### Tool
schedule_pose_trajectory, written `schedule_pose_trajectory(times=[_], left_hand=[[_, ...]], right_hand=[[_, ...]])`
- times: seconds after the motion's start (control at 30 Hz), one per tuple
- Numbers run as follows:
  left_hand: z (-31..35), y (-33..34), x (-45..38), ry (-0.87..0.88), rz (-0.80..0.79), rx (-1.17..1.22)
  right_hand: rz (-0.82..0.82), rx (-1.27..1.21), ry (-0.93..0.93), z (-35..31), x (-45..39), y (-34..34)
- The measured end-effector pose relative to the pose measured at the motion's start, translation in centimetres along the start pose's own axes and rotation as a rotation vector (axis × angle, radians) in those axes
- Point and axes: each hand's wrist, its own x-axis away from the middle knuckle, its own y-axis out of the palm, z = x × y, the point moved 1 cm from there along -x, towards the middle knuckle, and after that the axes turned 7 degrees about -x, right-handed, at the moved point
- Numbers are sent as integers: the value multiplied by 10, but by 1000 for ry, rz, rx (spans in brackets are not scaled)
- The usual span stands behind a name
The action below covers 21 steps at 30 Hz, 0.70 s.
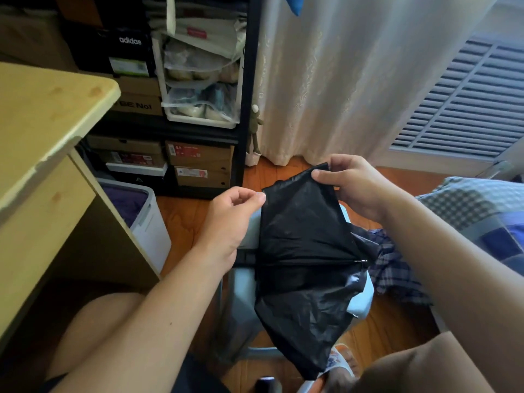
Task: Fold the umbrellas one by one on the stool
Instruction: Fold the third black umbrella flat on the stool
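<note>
Umbrella: black umbrella [300, 251], canopy loose and crumpled, held up above the pale blue stool [243, 282].
Left hand: left hand [229, 219], fingers pinching the canopy's upper left corner.
Right hand: right hand [357, 185], fingers pinching its top edge.
Plaid cloth: plaid cloth [394, 268], right of the stool.

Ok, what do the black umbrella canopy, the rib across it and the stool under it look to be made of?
Canopy: thin synthetic cloth, probably polyester or nylon; it creases softly with a faint sheen. Both hands, left and right, pinch its top edge. Rib: likely metal, thin and straight with a shiny tip. Stool: pale blue, smooth, probably plastic; mostly covered, so uncertain.
</note>
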Motion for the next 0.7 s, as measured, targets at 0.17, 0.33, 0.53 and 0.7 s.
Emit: schedule_pose_trajectory(times=[0.17, 0.33, 0.53, 0.7], left_hand=[[-1, 2, 2, -119, -91, 72], [1, 9, -16, -163, -136, 184], [-20, 16, -31, -89, 130, -194], [-22, -2, -6, 316, -149, -758]], right_hand=[[-38, 3, 25, -3, 4, -1], [10, 44, 72, 0, -2, -1], [242, 437, 38, 22, -39, 2], [147, 810, 203, 58, -77, -5]])
